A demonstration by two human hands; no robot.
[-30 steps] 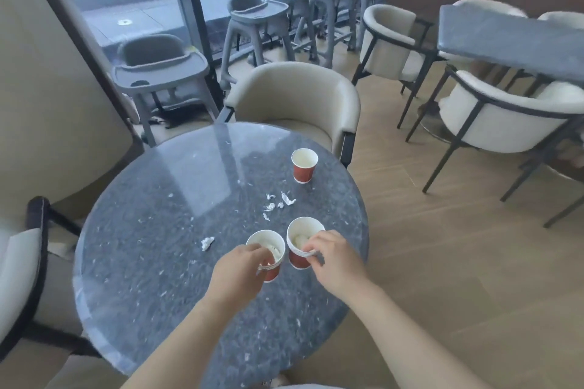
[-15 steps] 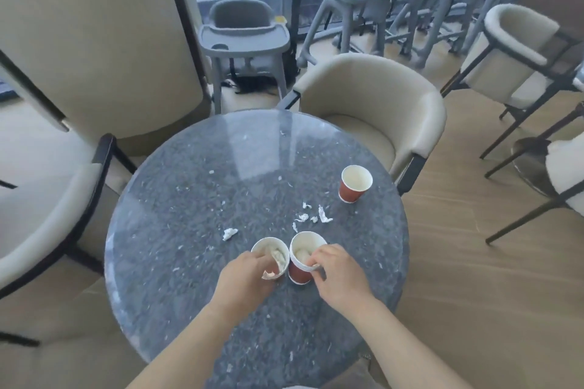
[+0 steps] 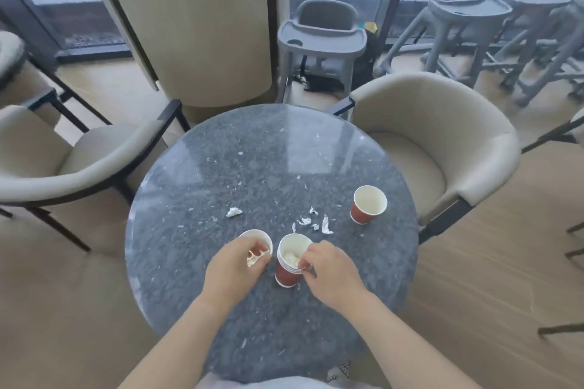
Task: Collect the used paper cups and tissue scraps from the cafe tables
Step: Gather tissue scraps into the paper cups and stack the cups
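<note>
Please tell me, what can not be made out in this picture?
Head view: left cup, mostly covered by the left hand gripping it; contents unclear.
Head view: cup stack, rims too small to count, partly behind the right hand pinching them.
Head view: far cup, inside blurred.

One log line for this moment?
left hand: holds left cup | right hand: pinches stacked cups | third cup: untouched | scraps: on table

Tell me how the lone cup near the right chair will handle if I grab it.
The lone cup looks empty, so probably very light and easy to knock over. Its paper wall likely dents under a hard squeeze. The table is glossy, so a push may slide it.
</note>
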